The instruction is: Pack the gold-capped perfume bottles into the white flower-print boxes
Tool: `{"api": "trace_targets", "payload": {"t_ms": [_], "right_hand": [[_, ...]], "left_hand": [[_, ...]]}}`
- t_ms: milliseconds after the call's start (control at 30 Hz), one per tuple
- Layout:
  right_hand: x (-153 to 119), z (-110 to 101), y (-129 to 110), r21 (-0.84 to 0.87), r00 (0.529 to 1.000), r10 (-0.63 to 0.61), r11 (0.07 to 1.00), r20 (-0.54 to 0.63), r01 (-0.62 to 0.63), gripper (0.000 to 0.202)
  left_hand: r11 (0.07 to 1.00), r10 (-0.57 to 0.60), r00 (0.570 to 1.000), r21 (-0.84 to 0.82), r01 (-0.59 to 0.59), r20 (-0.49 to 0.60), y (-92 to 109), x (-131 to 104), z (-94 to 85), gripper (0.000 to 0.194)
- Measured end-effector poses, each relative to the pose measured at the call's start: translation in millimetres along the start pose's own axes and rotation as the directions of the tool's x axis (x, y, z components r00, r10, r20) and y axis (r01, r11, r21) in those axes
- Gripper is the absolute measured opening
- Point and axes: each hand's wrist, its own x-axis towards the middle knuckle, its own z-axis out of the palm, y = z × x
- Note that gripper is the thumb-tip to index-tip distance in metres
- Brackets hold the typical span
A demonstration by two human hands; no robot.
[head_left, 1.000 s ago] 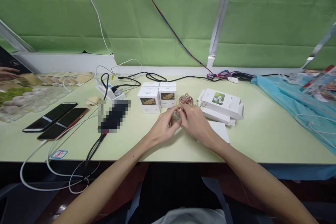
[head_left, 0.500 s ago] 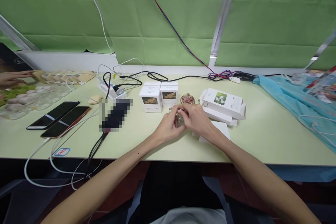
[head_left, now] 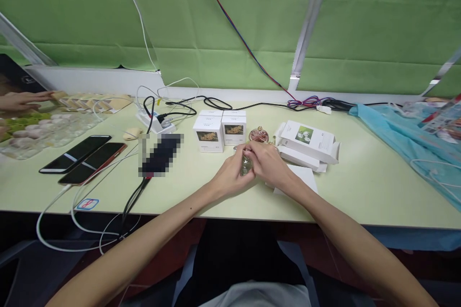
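Note:
Between my hands is a small clear glass jar (head_left: 247,167) with something greenish in it. My left hand (head_left: 229,173) wraps round its left side. Thumb and fingers of my right hand (head_left: 269,163) close on its top, and they hide most of the upper part. Just behind my fingers stands a round, gold-trimmed glass jar (head_left: 258,134) with reddish contents. White cartons with a flower picture (head_left: 208,138) are grouped to the left of it. By my right wrist lie an opened white carton (head_left: 309,137) and a white piece of card (head_left: 304,176).
On the left lie two phones (head_left: 75,154), a power strip (head_left: 158,123) with tangled cables and a blurred-out dark device (head_left: 160,153). Further left, another person's hand (head_left: 25,101) is over trays of round pale items (head_left: 39,129). Blue plastic sheeting (head_left: 403,139) covers the right end.
My hands stay together around the glass jar, with slightly more of the jar showing below my fingers. The view has shifted a little. The other person's hand has moved slightly.

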Motion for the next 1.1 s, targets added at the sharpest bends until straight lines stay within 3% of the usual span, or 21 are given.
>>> {"api": "trace_targets", "payload": {"t_ms": [267, 500, 767, 1100], "right_hand": [[-2.2, 4.6, 2.7, 0.085, 0.999, -0.038, 0.996, -0.012, 0.039, 0.017], [0.3, 2.9, 0.6, 0.048, 0.999, -0.05, 0.998, 0.003, 0.05, 0.017], [1.9, 8.2, -6.2, -0.045, 1.0, 0.029, 0.999, -0.005, -0.029, 0.017], [0.4, 12.5, -4.5, -0.041, 0.998, 0.017, 0.999, -0.064, -0.02, 0.016]], "left_hand": [[1.0, 0.009, 0.998, 0.013, -0.01, 0.063, -14.1, -2.5, -1.4, 0.06], [0.999, 0.03, 0.996, 0.012, -0.032, 0.079, -15.9, -3.8, -3.8, 0.06], [0.999, 0.045, 0.998, -0.011, -0.044, 0.039, -18.4, -3.1, -0.1, 0.064], [0.998, 0.052, 0.998, -0.021, -0.051, 0.03, -15.8, -2.9, 0.2, 0.062]]}}
